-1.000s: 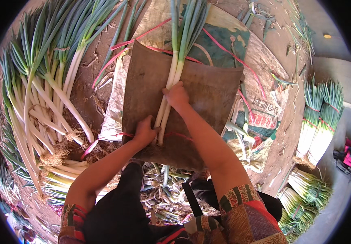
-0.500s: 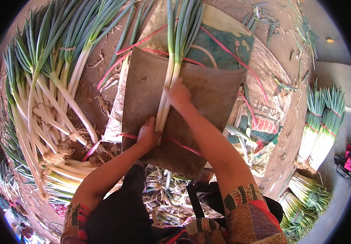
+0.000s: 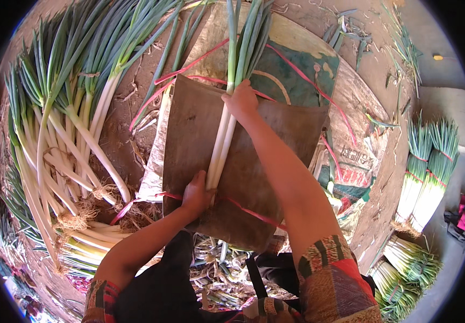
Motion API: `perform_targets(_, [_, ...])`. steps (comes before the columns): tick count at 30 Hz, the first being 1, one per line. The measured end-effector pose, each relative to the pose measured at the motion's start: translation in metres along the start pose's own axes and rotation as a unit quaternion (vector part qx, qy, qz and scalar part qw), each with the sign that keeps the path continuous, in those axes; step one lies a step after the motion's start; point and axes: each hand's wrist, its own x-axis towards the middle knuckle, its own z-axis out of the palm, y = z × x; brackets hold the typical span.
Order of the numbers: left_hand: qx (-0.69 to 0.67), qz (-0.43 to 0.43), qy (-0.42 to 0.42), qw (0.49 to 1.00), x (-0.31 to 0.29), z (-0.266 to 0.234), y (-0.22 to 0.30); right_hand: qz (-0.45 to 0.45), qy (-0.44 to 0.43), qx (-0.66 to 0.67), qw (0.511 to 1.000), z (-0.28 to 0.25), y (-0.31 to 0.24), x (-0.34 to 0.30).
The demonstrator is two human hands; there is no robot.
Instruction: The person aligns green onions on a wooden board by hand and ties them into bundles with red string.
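Note:
A few long green onions lie lengthwise over a brown board-like sheet, white stalks toward me and green leaves pointing away. My left hand is closed round their root end near the sheet's lower left. Higher up, where white turns to green, my right hand grips the same stalks. The roots themselves are hidden behind my left hand. A pink ribbon crosses the sheet below the stalks, and another pink ribbon lies beyond its far edge.
A big heap of loose green onions with roots lies on the left. Tied bundles stand on the right, with more bundles below them. A printed sack is spread under the sheet. Trimmed scraps litter the ground between my legs.
My right hand has slid up the stalks, away from me, to the start of the green leaves. My left hand still holds the root end, slightly lower in view.

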Motion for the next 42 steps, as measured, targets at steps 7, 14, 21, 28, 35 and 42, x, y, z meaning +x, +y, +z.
perform_targets(7, [-0.007,-0.038,-0.015,0.999,0.000,-0.002,-0.003,0.023,-0.101,0.097,0.990,0.004,-0.003,0.006])
perform_targets(14, [0.023,-0.026,-0.004,0.999,-0.001,-0.008,-0.014,0.026,-0.162,0.077,0.983,-0.005,-0.009,0.005])
perform_targets(21, [0.108,-0.087,-0.104,0.985,0.015,-0.039,0.006,0.053,-0.113,-0.058,0.990,0.011,-0.019,-0.009])
perform_targets(28, [-0.073,-0.124,-0.099,0.985,0.007,-0.031,-0.009,-0.048,-0.163,-0.083,0.982,0.008,-0.004,-0.047])
perform_targets(35, [0.014,-0.130,-0.100,0.986,-0.004,-0.034,-0.004,-0.049,-0.173,0.109,0.978,-0.028,-0.027,-0.068])
perform_targets(42, [-0.197,0.077,0.086,0.974,-0.092,-0.111,0.021,-0.074,-0.175,0.296,0.936,-0.112,-0.128,-0.157])
